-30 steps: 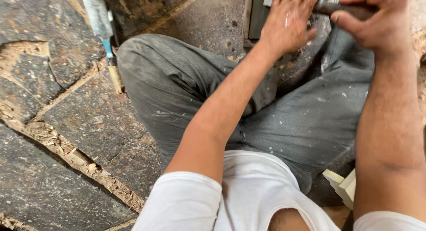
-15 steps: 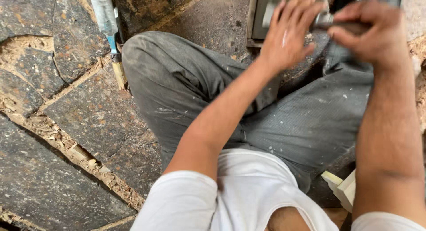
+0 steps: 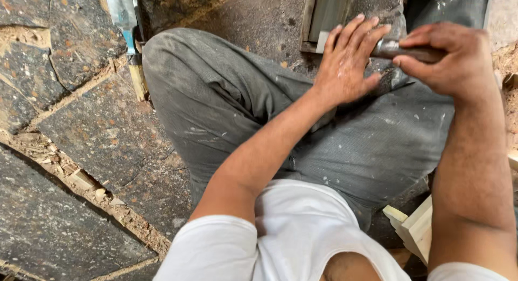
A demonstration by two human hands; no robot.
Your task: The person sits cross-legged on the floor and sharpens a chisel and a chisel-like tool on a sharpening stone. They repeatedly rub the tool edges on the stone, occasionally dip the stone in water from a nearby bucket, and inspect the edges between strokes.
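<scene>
1. Head view looked down on a seated person in dusty grey trousers (image 3: 226, 114) and a white shirt (image 3: 302, 232), legs folded on a floor of dark, cracked stone slabs (image 3: 102, 135).
2. Right hand (image 3: 448, 60) was clamped around the dark handle of a hand tool (image 3: 410, 52), fingers and thumb curled tight over it.
3. That tool lay almost level, its long axis running left to right; the metal collar and working end pointed left, toward the other hand.
4. Left hand (image 3: 348, 65) was open, fingers spread and flat, pressing down just beside the tool's metal end; it gripped nothing that I could see, and whatever lay under its palm was hidden.
5. Both hands sat above the right knee, touching or nearly touching at the tool's tip, with the right hand the one carrying it.
6. Beyond the fingers stood a grey framed panel (image 3: 329, 16) at the top edge.
7. Pale wooden offcuts (image 3: 415, 227) lay by the right hip, and a blue-handled tool (image 3: 127, 22) rested on the slabs, well apart to the left.
</scene>
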